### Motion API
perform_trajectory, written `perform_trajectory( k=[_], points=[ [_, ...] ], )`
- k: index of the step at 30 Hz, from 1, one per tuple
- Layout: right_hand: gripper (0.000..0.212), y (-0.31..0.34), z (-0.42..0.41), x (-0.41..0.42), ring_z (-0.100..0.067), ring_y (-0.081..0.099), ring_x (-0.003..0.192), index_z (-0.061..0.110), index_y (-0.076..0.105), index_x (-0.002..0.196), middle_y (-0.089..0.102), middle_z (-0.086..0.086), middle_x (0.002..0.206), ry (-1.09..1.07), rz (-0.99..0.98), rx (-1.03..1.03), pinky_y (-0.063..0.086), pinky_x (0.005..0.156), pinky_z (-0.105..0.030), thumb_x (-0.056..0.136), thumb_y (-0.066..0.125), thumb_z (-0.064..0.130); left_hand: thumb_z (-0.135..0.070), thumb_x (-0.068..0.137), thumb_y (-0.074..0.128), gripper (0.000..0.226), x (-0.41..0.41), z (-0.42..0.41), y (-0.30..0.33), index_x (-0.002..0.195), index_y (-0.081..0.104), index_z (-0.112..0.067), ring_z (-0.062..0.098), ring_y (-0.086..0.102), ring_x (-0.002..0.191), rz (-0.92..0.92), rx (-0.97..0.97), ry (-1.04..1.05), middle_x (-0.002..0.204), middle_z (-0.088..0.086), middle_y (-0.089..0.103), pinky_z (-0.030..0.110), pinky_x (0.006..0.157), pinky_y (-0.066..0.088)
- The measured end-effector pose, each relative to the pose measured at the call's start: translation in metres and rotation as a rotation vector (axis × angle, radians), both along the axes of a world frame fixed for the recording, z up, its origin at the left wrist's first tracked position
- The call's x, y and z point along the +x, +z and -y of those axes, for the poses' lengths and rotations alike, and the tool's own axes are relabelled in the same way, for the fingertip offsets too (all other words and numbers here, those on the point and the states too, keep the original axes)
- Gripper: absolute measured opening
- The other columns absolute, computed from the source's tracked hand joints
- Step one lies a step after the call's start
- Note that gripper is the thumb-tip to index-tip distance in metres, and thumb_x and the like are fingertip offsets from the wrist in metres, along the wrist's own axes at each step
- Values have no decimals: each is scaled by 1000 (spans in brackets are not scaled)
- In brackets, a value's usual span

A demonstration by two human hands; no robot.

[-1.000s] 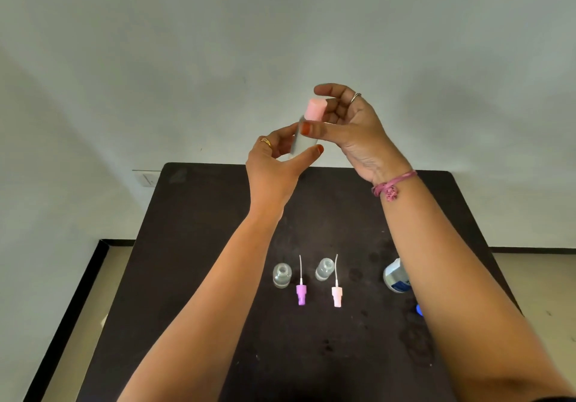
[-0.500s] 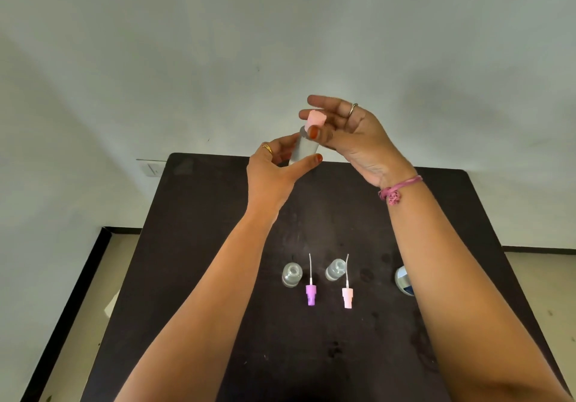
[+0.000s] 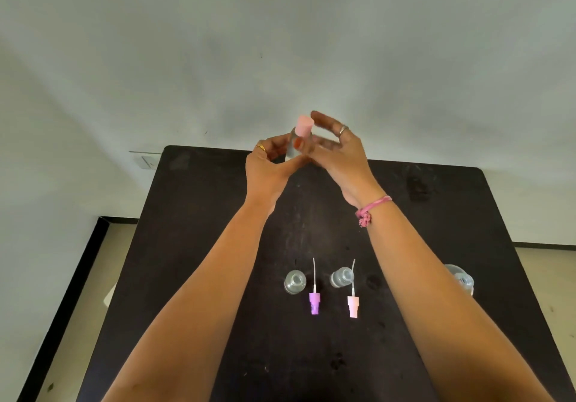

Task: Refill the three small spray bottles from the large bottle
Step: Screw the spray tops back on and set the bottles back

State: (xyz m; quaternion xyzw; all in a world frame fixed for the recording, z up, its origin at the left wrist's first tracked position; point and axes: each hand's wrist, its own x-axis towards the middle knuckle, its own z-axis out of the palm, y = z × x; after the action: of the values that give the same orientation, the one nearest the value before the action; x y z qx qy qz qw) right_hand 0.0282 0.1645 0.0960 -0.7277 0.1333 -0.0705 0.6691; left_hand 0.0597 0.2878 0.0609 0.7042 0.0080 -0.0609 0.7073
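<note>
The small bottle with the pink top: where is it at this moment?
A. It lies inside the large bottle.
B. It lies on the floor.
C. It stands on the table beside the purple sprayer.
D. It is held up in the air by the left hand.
D: the left hand grips the small bottle above the table, its pink top on.

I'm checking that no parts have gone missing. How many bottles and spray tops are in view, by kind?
Small bottles: 3, one held, two open on the table
Spray tops: 3, one pink on the held bottle, one purple, one pale pink
Large bottle: 1
Total: 7
</note>
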Motion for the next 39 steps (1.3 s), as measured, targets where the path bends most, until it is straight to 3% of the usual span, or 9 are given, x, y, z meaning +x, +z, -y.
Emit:
perform_trajectory(
  k=[2, 7, 9, 12, 16, 22, 26, 32, 39],
  points=[
    [61, -16, 4, 0, -8, 62, 108, 27, 57, 124, 60, 8, 126, 49, -113, -28, 54, 88, -25, 70, 85, 31, -14, 74, 84, 45, 9, 1, -11, 115, 67, -15, 4, 67, 94, -3, 21, -12, 101, -11, 69, 17, 85, 54],
    [47, -50, 5, 8, -13, 64, 105, 23, 61, 117, 64, 3, 117, -23, -188, 87, 56, 87, -36, 76, 81, 30, -9, 79, 80, 44, 25, 9, -31, 118, 64, -18, 1, 63, 98, 17, 90, -93, 106, -13, 66, 10, 84, 49],
    [41, -63, 7, 17, -14, 63, 105, 25, 63, 112, 66, 4, 112, -90, -181, 62, 56, 85, -34, 75, 80, 32, -5, 81, 76, 43, 29, 12, -40, 120, 63, -18, 5, 63, 102, 5, 108, -123, 111, -8, 66, 12, 89, 49],
    [38, -84, 11, 33, -11, 65, 99, 28, 64, 107, 68, 7, 104, -171, -144, -64, 56, 84, -31, 73, 81, 35, 1, 82, 73, 53, 34, 14, -51, 130, 59, -17, 13, 60, 119, -24, 98, -191, 127, -1, 64, 30, 106, 47],
    [42, -110, 27, 51, -7, 65, 89, 19, 65, 113, 69, 6, 100, -252, -162, -206, 53, 81, -19, 75, 81, 29, -5, 82, 75, 65, 37, 9, -63, 140, 50, -21, 11, 46, 133, -45, 179, -208, 144, -1, 52, 28, 110, 38],
    [44, -150, 51, 73, -13, 63, 101, 14, 65, 118, 69, -1, 111, -284, -312, -310, 43, 92, -21, 79, 77, 29, -11, 89, 69, 42, 38, -17, -83, 129, 60, -18, 7, 59, 116, -57, 280, -116, 128, -3, 64, 19, 97, 49],
    [48, -160, 56, 84, -15, 60, 110, 11, 62, 123, 67, -3, 118, -269, -357, -321, 39, 94, -20, 80, 77, 26, -11, 93, 63, 36, 35, -29, -92, 128, 60, -19, 8, 63, 108, -108, 279, -76, 117, -5, 66, 34, 102, 50],
    [44, -171, 59, 93, -17, 60, 110, 11, 64, 122, 67, -5, 117, -288, -364, -325, 40, 97, -24, 81, 76, 23, -10, 93, 62, 31, 26, -37, -103, 121, 63, -23, 9, 65, 104, -169, 261, -57, 108, -9, 68, 40, 101, 52],
    [43, -164, 60, 91, -8, 58, 98, 9, 61, 125, 66, -6, 118, -249, -370, -361, 36, 89, -15, 85, 73, 19, -11, 93, 63, 28, 11, -46, -112, 116, 65, -27, 10, 65, 104, -198, 250, -69, 108, -8, 69, 44, 101, 51]
  ],
)
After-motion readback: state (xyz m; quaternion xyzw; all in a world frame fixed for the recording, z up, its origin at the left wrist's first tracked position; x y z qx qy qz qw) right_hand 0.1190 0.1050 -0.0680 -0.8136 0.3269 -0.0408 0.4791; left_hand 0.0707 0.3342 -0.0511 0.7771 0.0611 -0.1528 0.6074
